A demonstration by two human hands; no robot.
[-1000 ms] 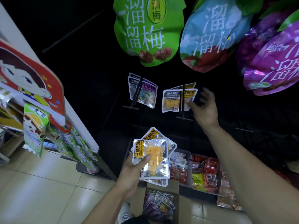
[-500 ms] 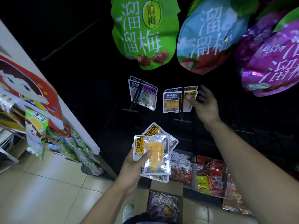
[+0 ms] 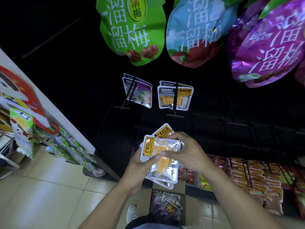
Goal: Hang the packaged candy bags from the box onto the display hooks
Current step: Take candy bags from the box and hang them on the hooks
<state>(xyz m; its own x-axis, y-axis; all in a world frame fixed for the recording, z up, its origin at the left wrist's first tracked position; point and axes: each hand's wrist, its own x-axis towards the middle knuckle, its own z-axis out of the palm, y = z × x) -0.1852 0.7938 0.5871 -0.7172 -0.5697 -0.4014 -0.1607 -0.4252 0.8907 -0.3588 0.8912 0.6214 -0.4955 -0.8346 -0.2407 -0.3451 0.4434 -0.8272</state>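
Left hand [image 3: 138,164]: a fanned stack of mango candy bags [image 3: 162,160] is held.
Right hand [image 3: 184,151]: the top bag is pinched.
Advice: one bag is best peeled off, hole aligned to the mango hook [image 3: 175,98].

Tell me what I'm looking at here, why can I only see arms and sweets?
The camera sits on a person's head, looking down, so you see their arms. The left hand holds a small stack of mango candy bags, and the right hand pinches the top one. Above, more mango candy bags hang on a display hook, next to colourful candy bags. Big plum snack bags hang overhead. On the floor by the shoe stands a cardboard box with more packets.
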